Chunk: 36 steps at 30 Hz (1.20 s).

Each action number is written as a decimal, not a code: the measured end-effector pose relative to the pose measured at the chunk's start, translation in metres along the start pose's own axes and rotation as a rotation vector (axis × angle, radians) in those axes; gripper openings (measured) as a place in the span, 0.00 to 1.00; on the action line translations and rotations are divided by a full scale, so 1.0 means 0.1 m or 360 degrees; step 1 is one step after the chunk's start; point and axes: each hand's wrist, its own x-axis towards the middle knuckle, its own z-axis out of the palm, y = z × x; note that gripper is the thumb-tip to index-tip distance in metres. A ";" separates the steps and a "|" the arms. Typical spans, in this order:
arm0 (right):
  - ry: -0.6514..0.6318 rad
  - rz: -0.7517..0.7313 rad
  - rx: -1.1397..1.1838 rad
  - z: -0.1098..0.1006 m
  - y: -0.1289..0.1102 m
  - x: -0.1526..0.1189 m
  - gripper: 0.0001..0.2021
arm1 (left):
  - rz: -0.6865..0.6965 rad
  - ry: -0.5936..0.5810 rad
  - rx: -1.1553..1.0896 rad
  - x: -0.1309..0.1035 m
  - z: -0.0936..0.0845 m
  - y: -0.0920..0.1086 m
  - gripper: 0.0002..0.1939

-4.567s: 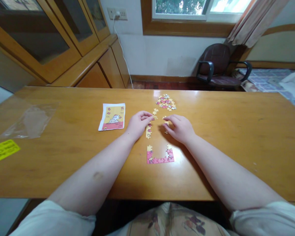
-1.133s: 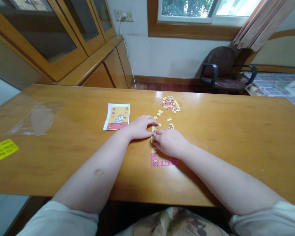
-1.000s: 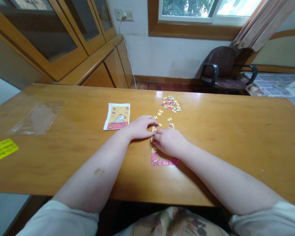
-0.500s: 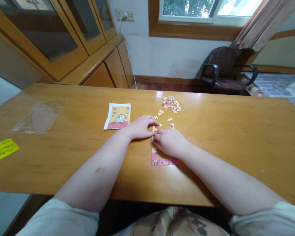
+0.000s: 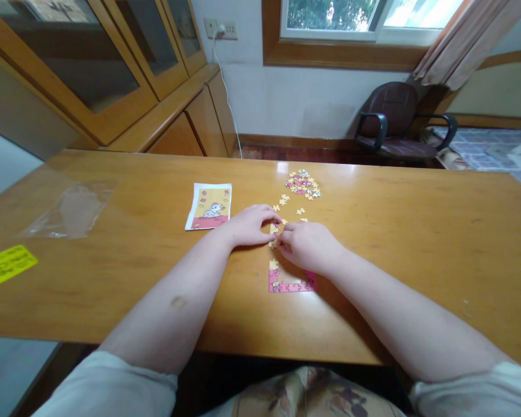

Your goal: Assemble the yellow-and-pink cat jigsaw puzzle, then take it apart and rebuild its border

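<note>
A partly joined jigsaw puzzle (image 5: 292, 288) lies on the table, with a pink bottom edge and a yellow left side. My left hand (image 5: 252, 226) rests at its upper left, thumb and forefinger apart and touching the side pieces. My right hand (image 5: 310, 246) is closed in a pinch over the left side, on what looks like a small yellow puzzle piece (image 5: 276, 242), mostly hidden by the fingers. Part of the puzzle's right side is covered by this hand. Several loose pieces (image 5: 283, 199) lie just beyond my hands.
Farther back is a heap of puzzle pieces (image 5: 303, 183). A picture card (image 5: 211, 207) with a white animal lies left of my hands. A clear plastic bag (image 5: 72, 208) and a yellow label (image 5: 8, 267) are at the table's left. An office chair (image 5: 391, 119) stands beyond the table.
My right hand has shifted slightly right and up, away from the left side pieces, and a gap shows in the lower left side. My left hand has stayed nearly still.
</note>
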 end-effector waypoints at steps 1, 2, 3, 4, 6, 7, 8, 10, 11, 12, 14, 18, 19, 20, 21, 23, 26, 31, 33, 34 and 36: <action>0.0020 0.0101 0.0005 -0.07 0.07 -0.02 0.15 | -0.0008 -0.0006 0.0000 0.00 0.00 0.00 0.17; 0.0034 0.0235 0.0005 -0.15 0.14 -0.04 0.14 | -0.0019 -0.0011 0.0000 0.00 -0.01 0.01 0.18; 0.0022 0.0356 0.0012 -0.22 0.23 -0.07 0.13 | -0.0032 -0.0012 -0.0001 0.00 -0.01 0.00 0.18; -0.0007 0.0462 0.0021 -0.28 0.31 -0.11 0.12 | -0.0046 -0.0004 -0.0002 0.00 -0.01 0.00 0.18; -0.0096 0.0608 0.0040 -0.34 0.46 -0.20 0.11 | -0.0068 0.0039 -0.0009 0.00 -0.01 0.00 0.18; -0.0144 0.0642 0.0054 -0.32 0.52 -0.24 0.11 | -0.0075 0.0074 -0.0010 0.00 0.00 0.01 0.18; -0.0182 0.0661 0.0067 -0.28 0.57 -0.29 0.10 | -0.0076 0.0114 -0.0006 0.01 0.01 0.03 0.17; -0.0239 0.0655 0.0126 -0.15 0.63 -0.38 0.09 | -0.0051 0.0188 0.0030 0.02 0.04 0.08 0.14; -0.0234 0.0636 0.0165 -0.07 0.66 -0.42 0.09 | -0.0025 0.0210 0.0061 0.03 0.06 0.11 0.13; -0.0203 0.0597 0.0223 0.01 0.69 -0.45 0.09 | 0.0011 0.0221 0.0100 0.03 0.09 0.15 0.12; -0.0094 0.0514 0.0384 0.13 0.74 -0.50 0.09 | 0.0089 0.0202 0.0175 0.05 0.12 0.23 0.10; 0.0003 0.0200 0.0766 0.23 0.82 -0.53 0.10 | 0.0268 0.0102 0.0343 0.04 0.14 0.44 0.11; 0.0014 0.0130 0.0832 0.25 0.83 -0.53 0.10 | 0.0298 0.0086 0.0408 0.03 0.16 0.52 0.12; 0.0024 0.0090 0.0880 0.26 0.84 -0.53 0.11 | 0.0340 0.0075 0.0484 0.00 0.20 0.63 0.14; 0.0032 0.0090 0.0914 0.28 0.84 -0.52 0.11 | 0.0387 0.0063 0.0553 -0.04 0.25 0.76 0.14; 0.0036 0.0147 0.0970 0.31 0.84 -0.52 0.11 | 0.0415 0.0107 0.0648 -0.16 0.42 1.06 0.14; 0.0060 0.0164 0.1118 0.34 0.80 -0.51 0.09 | 0.0360 0.0147 0.0718 -0.37 0.74 1.49 0.15; 0.0121 -0.0025 0.1350 0.34 0.69 -0.46 0.09 | -0.0027 0.0094 0.0767 -0.54 0.95 1.66 0.35; 0.0086 -0.0022 0.1383 0.35 0.63 -0.43 0.10 | -0.0108 0.0028 0.0731 -0.52 0.93 1.61 0.37; 0.0062 0.0008 0.1408 0.36 0.60 -0.42 0.10 | -0.0132 -0.0003 0.0709 -0.50 0.92 1.59 0.37; 0.0040 0.0097 0.1466 0.38 0.56 -0.40 0.11 | -0.0153 -0.0043 0.0684 -0.48 0.92 1.56 0.36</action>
